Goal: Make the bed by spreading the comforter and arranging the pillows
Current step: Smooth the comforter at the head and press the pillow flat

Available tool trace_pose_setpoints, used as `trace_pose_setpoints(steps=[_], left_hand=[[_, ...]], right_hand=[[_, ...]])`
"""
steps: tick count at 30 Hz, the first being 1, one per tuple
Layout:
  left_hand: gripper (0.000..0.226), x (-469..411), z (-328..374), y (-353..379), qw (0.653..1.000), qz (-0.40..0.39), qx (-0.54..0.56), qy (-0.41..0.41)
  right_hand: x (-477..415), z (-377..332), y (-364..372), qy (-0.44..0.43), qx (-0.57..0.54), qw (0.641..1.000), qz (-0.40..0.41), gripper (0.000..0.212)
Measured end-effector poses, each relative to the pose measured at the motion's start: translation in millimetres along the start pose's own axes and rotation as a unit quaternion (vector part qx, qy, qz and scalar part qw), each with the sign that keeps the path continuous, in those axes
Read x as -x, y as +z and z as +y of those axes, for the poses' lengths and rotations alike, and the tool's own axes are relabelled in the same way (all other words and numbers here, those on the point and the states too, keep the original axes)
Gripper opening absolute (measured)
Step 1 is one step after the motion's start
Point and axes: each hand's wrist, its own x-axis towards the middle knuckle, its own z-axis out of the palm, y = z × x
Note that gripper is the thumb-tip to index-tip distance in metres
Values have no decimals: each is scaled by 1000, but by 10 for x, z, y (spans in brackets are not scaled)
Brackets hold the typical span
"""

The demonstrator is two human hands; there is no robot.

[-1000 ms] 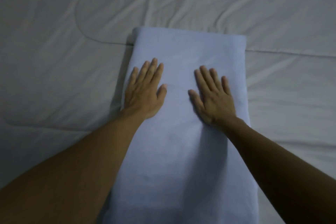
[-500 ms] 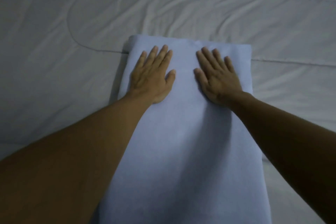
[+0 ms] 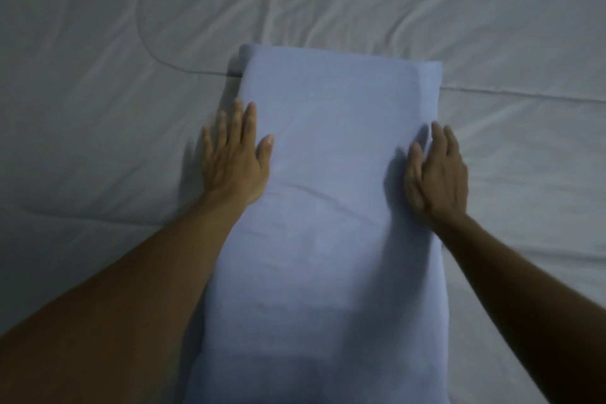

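Note:
A long pale blue pillow (image 3: 331,207) lies lengthwise on the white quilted comforter (image 3: 98,92), running from the bottom edge of the view toward the middle. My left hand (image 3: 234,154) presses flat with straight fingers on the pillow's left edge, partly over the comforter. My right hand (image 3: 436,174) rests against the pillow's right edge with straight fingers held together. Both forearms reach in from the lower corners.
The wrinkled white comforter (image 3: 492,26) with stitched seams fills the whole view around the pillow. No other object shows.
Both hands have slid from the far middle of the pillow outward and back to its left and right edges.

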Motion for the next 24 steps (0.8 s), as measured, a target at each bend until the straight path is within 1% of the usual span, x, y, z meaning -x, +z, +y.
trace_pose_setpoints(steps=[3,7,9,11,12,14,15,18,20,22,24], left_hand=[[70,407,-94,-18,996,-27,56,-67],[75,934,-171,-69,982,-62,116,-136],[77,1107,-194,-63,973,-81,136,-167],[82,1184,-235,7,957,-108,177,-205],[87,1198,-252,36,942,-119,211,-231],[103,1215,-289,97,900,-137,288,-296],[106,1235,-286,111,878,-146,323,-321],[108,1337,-205,103,823,-155,417,-352],[112,1410,-143,62,800,-137,455,-367],[113,1465,-120,-12,779,-129,483,-378],[109,1528,-152,-120,758,-141,515,-375]], right_hand=[[659,121,-10,55,-53,997,-3,61],[1265,101,-35,131,-95,986,-37,63],[1400,89,-73,179,-117,974,-71,66],[1458,98,-129,235,-157,954,-102,70],[1461,119,-155,260,-170,943,-115,72],[1442,172,-202,298,-183,926,-142,77],[1425,193,-221,312,-202,915,-154,78],[1353,199,-267,362,-296,866,-179,75],[1319,189,-309,377,-338,840,-194,72],[1326,174,-357,365,-350,836,-212,75],[1394,160,-419,352,-346,840,-225,79]])
